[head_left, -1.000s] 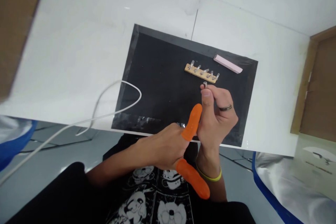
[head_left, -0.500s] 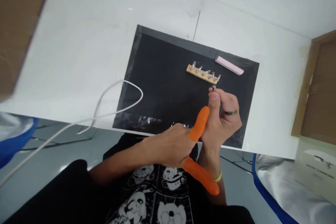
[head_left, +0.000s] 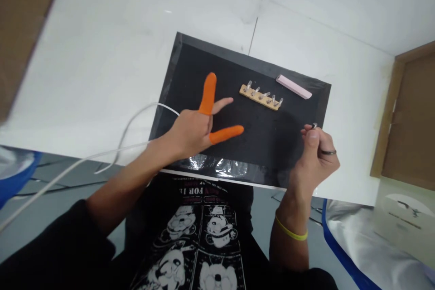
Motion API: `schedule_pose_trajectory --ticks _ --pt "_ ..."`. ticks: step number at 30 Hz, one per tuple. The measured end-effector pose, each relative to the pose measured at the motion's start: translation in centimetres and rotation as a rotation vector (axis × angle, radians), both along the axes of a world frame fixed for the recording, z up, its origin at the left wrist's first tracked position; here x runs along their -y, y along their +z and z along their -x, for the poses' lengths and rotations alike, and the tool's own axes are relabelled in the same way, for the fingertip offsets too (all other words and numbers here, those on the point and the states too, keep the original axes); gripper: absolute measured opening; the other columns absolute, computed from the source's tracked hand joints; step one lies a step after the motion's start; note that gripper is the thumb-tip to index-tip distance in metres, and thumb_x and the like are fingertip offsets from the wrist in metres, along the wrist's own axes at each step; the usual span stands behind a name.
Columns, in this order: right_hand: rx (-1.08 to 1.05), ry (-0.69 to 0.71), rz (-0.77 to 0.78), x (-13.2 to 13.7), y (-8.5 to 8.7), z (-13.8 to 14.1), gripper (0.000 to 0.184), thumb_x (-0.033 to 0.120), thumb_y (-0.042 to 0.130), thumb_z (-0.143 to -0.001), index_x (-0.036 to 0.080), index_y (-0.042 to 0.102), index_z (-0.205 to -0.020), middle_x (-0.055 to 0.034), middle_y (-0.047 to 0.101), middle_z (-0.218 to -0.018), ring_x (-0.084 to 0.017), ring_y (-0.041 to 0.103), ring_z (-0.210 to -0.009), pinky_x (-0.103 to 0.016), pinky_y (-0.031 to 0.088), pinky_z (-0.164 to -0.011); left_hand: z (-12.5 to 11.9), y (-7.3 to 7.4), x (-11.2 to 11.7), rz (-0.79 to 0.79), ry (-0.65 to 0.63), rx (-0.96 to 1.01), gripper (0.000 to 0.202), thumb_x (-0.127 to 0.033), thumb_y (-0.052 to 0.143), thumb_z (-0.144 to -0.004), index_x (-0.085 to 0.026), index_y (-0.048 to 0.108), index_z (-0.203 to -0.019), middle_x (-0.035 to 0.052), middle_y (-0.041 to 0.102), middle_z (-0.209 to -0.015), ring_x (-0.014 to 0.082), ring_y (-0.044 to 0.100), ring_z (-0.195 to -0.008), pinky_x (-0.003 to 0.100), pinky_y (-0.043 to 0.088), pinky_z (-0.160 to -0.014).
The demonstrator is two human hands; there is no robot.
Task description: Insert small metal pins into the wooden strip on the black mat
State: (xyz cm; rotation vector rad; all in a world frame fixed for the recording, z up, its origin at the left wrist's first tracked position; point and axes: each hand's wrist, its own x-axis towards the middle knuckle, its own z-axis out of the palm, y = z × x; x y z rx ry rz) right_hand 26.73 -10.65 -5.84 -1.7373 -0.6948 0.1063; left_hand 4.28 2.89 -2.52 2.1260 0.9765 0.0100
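My left hand (head_left: 200, 127) is over the left half of the black mat (head_left: 210, 61), fingers spread and nothing in them. Orange finger cots (head_left: 209, 95) cover its thumb and one finger. To its right lies a narrow tan strip (head_left: 259, 99) with several small clear pieces (head_left: 264, 95) standing up from it at different tilts. My right hand (head_left: 317, 152), at the mat's right edge, pinches a small metallic cylinder (head_left: 314, 125) between thumb and finger; what exactly it is I cannot make out. A pale pink bar (head_left: 294, 87) rests behind the strip, apart from both hands.
A white cable (head_left: 131, 120) loops over the table's front edge and passes beneath my left forearm. The white table (head_left: 112, 54) surrounds the mat. Brown panels (head_left: 409, 122) stand at the right and at the far left. Blue-rimmed silvery bags (head_left: 356, 240) sit below the table.
My hands have moved apart: the left went left and up over the mat, the right went right, still pinching the metallic cylinder. The tan strip and pink bar stayed put.
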Motion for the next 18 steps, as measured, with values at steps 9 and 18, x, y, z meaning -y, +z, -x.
schedule_pose_trajectory --ticks 9,18 --pt "0.421 0.280 0.188 -0.5 -2.1 -5.4 0.018 0.034 0.064 -0.096 0.023 0.077 -0.095 -0.0024 0.069 -0.094 -0.019 0.064 -0.094 -0.042 0.048 -0.093 -1.6 -1.8 -1.8 -0.485 0.100 0.115 0.041 -0.052 0.053 -0.100 -0.026 0.061 -0.131 0.0068 0.052 -0.151 0.0336 0.043 -0.138 0.054 0.040 -0.108" --pt "0.408 0.313 0.077 -11.3 -5.1 -11.5 0.032 0.046 0.055 -0.101 0.019 0.073 -0.096 -0.0034 0.063 -0.098 -0.020 0.062 -0.098 -0.043 0.048 -0.095 -7.5 -0.1 -1.8 -0.475 0.003 0.102 0.043 -0.041 0.068 -0.091 -0.022 0.064 -0.129 0.0160 0.037 -0.160 0.0499 0.013 -0.153 0.073 0.023 -0.108"
